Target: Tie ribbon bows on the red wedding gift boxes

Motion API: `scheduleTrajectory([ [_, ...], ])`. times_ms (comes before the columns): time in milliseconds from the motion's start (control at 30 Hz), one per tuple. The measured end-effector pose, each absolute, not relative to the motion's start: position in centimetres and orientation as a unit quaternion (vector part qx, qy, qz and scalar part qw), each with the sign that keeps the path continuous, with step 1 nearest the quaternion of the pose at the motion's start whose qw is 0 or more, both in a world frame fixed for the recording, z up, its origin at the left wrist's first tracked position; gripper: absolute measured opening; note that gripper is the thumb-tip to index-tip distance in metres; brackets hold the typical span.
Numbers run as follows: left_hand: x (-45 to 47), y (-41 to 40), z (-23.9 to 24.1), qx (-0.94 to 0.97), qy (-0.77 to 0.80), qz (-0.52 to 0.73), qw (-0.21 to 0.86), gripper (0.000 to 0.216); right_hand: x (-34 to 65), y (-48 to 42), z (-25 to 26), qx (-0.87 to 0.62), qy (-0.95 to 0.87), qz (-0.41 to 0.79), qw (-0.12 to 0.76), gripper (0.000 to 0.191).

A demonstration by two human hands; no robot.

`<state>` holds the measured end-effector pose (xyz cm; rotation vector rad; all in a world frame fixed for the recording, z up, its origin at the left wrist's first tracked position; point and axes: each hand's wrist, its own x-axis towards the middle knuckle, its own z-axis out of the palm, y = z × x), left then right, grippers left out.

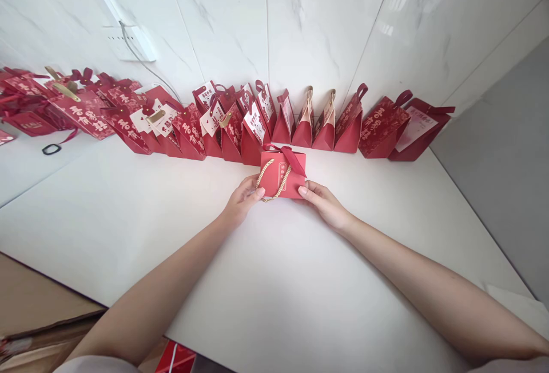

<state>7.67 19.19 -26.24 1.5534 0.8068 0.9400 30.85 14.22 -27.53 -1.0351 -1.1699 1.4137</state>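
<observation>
A small red gift bag (285, 181) with a gold rope handle and a dark red ribbon stands on the white table (274, 281), held from both sides. My left hand (242, 200) grips its left edge, thumb near the rope handle. My right hand (323, 201) holds its right lower corner with fingers closed on it. The bag sits just in front of a long row of similar red gift bags (326, 127) lined up against the wall.
More red bags (81, 110) pile up at the far left. A white wall socket with a cable (132, 41) sits above them. A small black ring (51, 149) lies on the table. Brown cardboard (34, 304) lies at lower left, grey floor (506, 178) to the right.
</observation>
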Motion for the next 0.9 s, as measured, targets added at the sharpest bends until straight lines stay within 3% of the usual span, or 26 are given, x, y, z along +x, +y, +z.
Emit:
scheduleTrajectory([
  [233, 7.9, 18.8, -26.1, 0.638, 0.396, 0.479, 0.454, 0.04, 30.0, 13.4, -27.5, -0.409, -0.508, 0.543, 0.53, 0.03],
  [467, 7.7, 18.8, -25.5, 0.64, 0.352, 0.43, 0.53, 0.073, 29.4, 12.0, -26.4, -0.387, -0.619, 0.45, 0.514, 0.029],
  [633, 7.9, 19.3, -25.9, 0.504, 0.399, 0.448, 0.621, 0.065, 29.1, 12.0, -26.5, -0.372, -0.575, 0.481, 0.547, 0.021],
  [767, 8.4, 18.8, -25.9, 0.472, 0.361, 0.448, 0.668, 0.062, 29.2, 12.6, -27.4, -0.385, -0.51, 0.531, 0.557, 0.034],
  [900, 8.6, 18.7, -25.9, 0.494, 0.332, 0.409, 0.692, 0.066, 29.5, 13.1, -27.8, -0.336, -0.503, 0.591, 0.533, 0.059],
])
